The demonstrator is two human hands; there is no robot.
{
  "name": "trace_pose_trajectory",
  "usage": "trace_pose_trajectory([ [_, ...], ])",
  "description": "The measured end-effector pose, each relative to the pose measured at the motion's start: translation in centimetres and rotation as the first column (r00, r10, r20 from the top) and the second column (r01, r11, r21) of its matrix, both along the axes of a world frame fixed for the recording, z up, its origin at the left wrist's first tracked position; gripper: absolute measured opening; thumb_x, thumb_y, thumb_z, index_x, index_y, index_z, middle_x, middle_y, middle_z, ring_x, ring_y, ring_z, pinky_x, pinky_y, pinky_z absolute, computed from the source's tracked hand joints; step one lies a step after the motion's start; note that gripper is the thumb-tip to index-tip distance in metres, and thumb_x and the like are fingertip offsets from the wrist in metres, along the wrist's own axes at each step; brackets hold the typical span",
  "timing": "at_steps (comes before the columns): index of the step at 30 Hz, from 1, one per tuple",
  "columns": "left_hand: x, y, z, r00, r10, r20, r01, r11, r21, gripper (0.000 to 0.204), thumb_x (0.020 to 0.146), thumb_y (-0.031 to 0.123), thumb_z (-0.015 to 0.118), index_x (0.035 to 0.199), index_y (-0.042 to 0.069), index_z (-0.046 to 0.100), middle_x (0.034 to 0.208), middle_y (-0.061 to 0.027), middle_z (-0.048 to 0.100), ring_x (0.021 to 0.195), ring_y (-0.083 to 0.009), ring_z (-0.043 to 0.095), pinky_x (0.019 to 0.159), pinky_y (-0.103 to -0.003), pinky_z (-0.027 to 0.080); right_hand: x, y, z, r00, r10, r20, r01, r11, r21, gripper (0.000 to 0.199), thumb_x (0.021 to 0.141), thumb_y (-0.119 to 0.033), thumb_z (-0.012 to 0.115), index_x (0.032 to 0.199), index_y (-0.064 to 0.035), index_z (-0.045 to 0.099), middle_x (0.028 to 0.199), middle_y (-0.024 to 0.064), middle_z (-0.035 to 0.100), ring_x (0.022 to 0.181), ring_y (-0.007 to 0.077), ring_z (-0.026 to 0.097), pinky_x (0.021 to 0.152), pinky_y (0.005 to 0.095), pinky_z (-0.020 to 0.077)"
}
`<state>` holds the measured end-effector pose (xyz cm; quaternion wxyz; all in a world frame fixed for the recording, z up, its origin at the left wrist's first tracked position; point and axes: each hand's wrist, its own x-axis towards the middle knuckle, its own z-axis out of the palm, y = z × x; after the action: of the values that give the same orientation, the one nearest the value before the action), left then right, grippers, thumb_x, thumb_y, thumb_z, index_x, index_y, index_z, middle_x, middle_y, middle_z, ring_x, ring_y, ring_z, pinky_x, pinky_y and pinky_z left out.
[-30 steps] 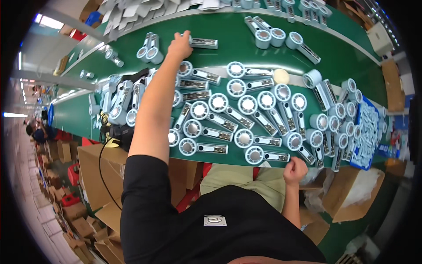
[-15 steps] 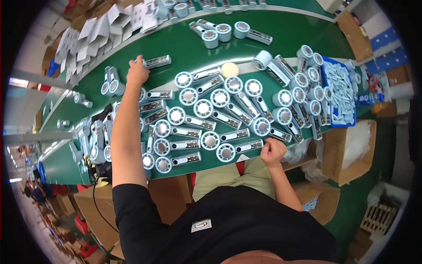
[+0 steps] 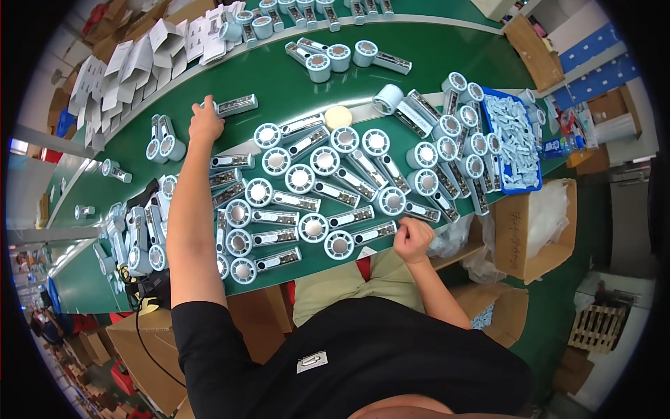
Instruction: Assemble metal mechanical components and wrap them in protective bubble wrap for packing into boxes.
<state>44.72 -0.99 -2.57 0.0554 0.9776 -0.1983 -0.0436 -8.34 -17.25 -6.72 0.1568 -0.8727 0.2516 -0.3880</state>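
My left hand (image 3: 206, 121) reaches far across the green belt (image 3: 293, 84) and grips one end of a pale blue handheld fan (image 3: 235, 105) lying flat on it. My right hand (image 3: 413, 239) is a closed fist at the near edge of the belt, beside the lowest row of fans; whether anything is inside it is hidden. Between the two hands lie several rows of the same fans (image 3: 314, 188), each with a round head and a dark-faced handle.
A blue tray of small pale parts (image 3: 515, 140) sits at the right end. Folded white cartons (image 3: 132, 63) line the far side. More fans (image 3: 139, 237) pile at the left. Open cardboard boxes (image 3: 537, 223) stand below the belt on the right.
The view has swung, so the belt sits more level. My left hand stays on the fan at the far side; my right fist stays at the near edge.
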Motion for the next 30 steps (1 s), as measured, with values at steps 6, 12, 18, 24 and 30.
trace_pose_trajectory([
  [6, -0.8, -0.7, 0.2, 1.000, 0.017, -0.005, -0.017, 1.000, -0.013, 0.068, 0.085, 0.013, 0.069, 0.142, 0.024, 0.034, 0.134, -0.0193, 0.042, 0.108, -0.0410, 0.060, 0.088, -0.051, 0.053, 0.0, 0.0, 0.1, 1.000, 0.010, -0.009, -0.010, 1.000, 0.000, 0.014, 0.067, 0.001, 0.059, 0.077, -0.0063, 0.066, 0.065, 0.0055, 0.064, 0.052, 0.0265, 0.052, 0.056, 0.0316, 0.0444],
  [12, -1.7, -1.7, 0.4, 1.000, 0.005, 0.007, -0.005, 0.999, -0.039, 0.069, 0.085, 0.012, 0.070, 0.142, 0.023, 0.034, 0.135, -0.0197, 0.041, 0.108, -0.0415, 0.060, 0.088, -0.051, 0.053, 0.1, 0.3, 0.5, 1.000, 0.005, 0.016, -0.004, 1.000, -0.010, 0.014, 0.067, 0.001, 0.060, 0.076, -0.0059, 0.065, 0.065, 0.0058, 0.064, 0.051, 0.0266, 0.053, 0.056, 0.0310, 0.0446],
  [18, -1.1, -1.9, -1.9, 0.992, -0.080, 0.100, 0.095, 0.983, -0.159, 0.070, 0.083, 0.012, 0.070, 0.141, 0.015, 0.033, 0.132, -0.0231, 0.044, 0.104, -0.0478, 0.061, 0.088, -0.055, 0.052, -0.2, 0.0, 0.1, 0.997, 0.022, 0.079, -0.022, 1.000, 0.003, 0.015, 0.065, 0.001, 0.061, 0.077, -0.0066, 0.065, 0.066, 0.0050, 0.064, 0.051, 0.0263, 0.053, 0.054, 0.0309, 0.0445],
  [24, 0.9, -2.4, -2.3, 0.993, -0.104, 0.054, 0.108, 0.989, -0.098, 0.068, 0.083, 0.016, 0.073, 0.139, 0.013, 0.034, 0.130, -0.0229, 0.046, 0.103, -0.0455, 0.061, 0.090, -0.052, 0.051, -0.1, -0.2, 0.3, 0.993, -0.031, 0.118, 0.031, 1.000, 0.002, 0.014, 0.064, -0.001, 0.060, 0.075, -0.0084, 0.065, 0.063, 0.0022, 0.063, 0.050, 0.0234, 0.053, 0.052, 0.0295, 0.0438],
  [30, 3.7, -0.4, 1.2, 0.962, -0.274, 0.004, 0.273, 0.960, -0.061, 0.068, 0.085, 0.039, 0.069, 0.141, 0.013, 0.040, 0.137, -0.0219, 0.043, 0.112, -0.0427, 0.056, 0.094, -0.054, 0.048, -0.9, -1.1, 1.3, 0.990, 0.118, 0.073, -0.132, 0.964, 0.232, 0.015, 0.069, 0.001, 0.060, 0.079, -0.0073, 0.068, 0.063, 0.0023, 0.063, 0.048, 0.0210, 0.051, 0.051, 0.0288, 0.0427],
])
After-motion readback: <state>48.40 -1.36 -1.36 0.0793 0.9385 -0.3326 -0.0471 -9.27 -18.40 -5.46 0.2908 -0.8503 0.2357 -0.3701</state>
